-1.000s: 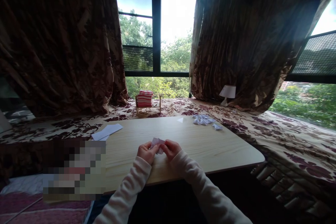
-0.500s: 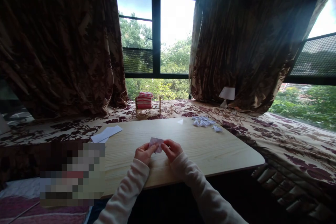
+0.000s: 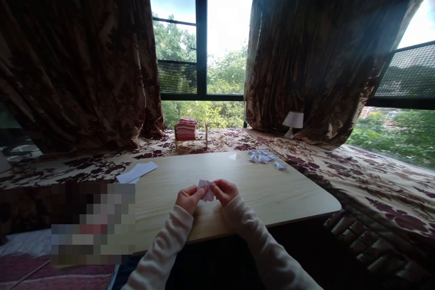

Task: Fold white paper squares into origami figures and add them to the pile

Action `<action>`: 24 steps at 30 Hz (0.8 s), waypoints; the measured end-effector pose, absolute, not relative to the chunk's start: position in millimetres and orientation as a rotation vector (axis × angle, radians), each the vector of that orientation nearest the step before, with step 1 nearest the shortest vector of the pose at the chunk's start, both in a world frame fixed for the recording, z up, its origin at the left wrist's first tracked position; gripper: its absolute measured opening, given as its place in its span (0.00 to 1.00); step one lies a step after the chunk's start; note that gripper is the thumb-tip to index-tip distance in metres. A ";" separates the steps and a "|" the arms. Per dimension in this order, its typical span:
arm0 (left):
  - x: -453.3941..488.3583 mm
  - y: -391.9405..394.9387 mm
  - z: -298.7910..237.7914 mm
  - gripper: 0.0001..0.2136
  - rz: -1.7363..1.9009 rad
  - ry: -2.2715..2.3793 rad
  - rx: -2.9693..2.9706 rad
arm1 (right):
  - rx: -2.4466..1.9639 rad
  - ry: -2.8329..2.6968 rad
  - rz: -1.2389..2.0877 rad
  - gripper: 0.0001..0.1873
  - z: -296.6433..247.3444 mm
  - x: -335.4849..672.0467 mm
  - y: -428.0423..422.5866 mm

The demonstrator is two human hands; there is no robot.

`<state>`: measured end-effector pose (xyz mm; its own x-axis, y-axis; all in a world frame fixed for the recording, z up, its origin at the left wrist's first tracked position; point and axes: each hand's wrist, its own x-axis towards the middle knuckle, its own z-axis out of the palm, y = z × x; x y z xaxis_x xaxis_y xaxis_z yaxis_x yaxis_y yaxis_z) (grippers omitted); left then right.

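Note:
A small piece of folded white paper [image 3: 205, 191] is held up over the near part of the wooden table [image 3: 176, 167]. My left hand [image 3: 188, 198] pinches its left side between thumb and fingers. On the right side, my right hand [image 3: 225, 191] grips it with thumb and forefinger. Its exact folds are partly covered by my fingers. Farther back on the table lie several folded white paper pieces [image 3: 261, 157] in a cluster, with one folded piece [image 3: 280, 165] slightly apart and a small white paper triangle [image 3: 233, 157] to their left.
White paper strips [image 3: 137, 172] overlap at the table's left edge. Behind the table, a small rack [image 3: 206, 138] carries folded striped cloths [image 3: 186, 128] on the flowered cover. A small white lamp [image 3: 293, 120] stands at the back right. A pixelated patch hides the lower left.
The paper between my hands has turned and its folded sides now stand out more. Both hands have shifted slightly to the right.

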<state>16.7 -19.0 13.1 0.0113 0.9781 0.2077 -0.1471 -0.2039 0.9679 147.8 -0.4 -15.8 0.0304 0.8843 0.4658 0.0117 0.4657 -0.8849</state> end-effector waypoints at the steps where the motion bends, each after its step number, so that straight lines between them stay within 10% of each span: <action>1: 17.1 -19.7 13.2 0.14 1.395 0.975 1.270 | -0.848 -1.375 0.845 0.14 -15.9 147.8 -0.1; 15: 11.4 -13.7 10.8 0.16 1.502 1.052 1.233 | -0.862 -1.429 0.609 0.10 -5.9 154.9 2.2; 24: 12.3 -11.1 4.2 0.22 1.472 0.951 1.102 | -0.780 -1.778 -0.532 0.08 28.5 156.9 -18.2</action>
